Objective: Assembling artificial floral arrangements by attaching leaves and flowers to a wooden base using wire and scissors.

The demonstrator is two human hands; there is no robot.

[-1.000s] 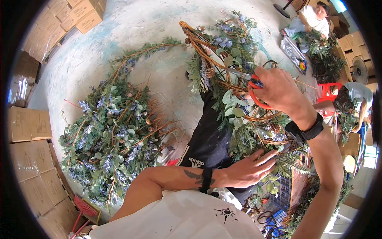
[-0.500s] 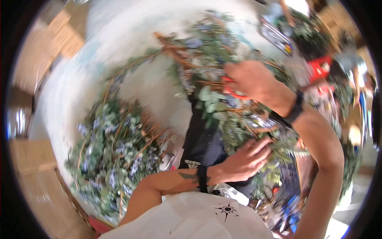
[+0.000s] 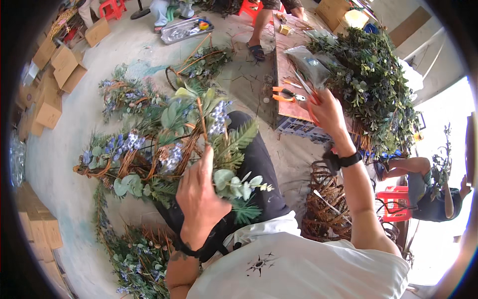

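Note:
A twig wreath [image 3: 164, 149] dressed with green leaves, fern and blue flowers lies across my lap. My left hand [image 3: 201, 194] is closed on its near rim, beside a pale eucalyptus sprig [image 3: 236, 182]. My right hand [image 3: 326, 107] is stretched out over a wooden board [image 3: 289, 107] on the right and grips red-handled scissors [image 3: 309, 110]. The blades point toward a clear plastic bag [image 3: 308, 62]. Orange-handled pliers [image 3: 286, 94] lie on the board just left of that hand.
A heap of leafy stems [image 3: 373, 84] covers the board's far side. Bare twig rings [image 3: 323, 204] are stacked by my right elbow. More finished wreaths [image 3: 134, 254] lie on the floor, with cardboard boxes [image 3: 50, 104] at the left. Another person [image 3: 428, 194] sits at the right.
My right hand has left the wreath and swung right to the board, scissors still in it. My left hand has moved up from my lap onto the wreath's rim. The view has turned right.

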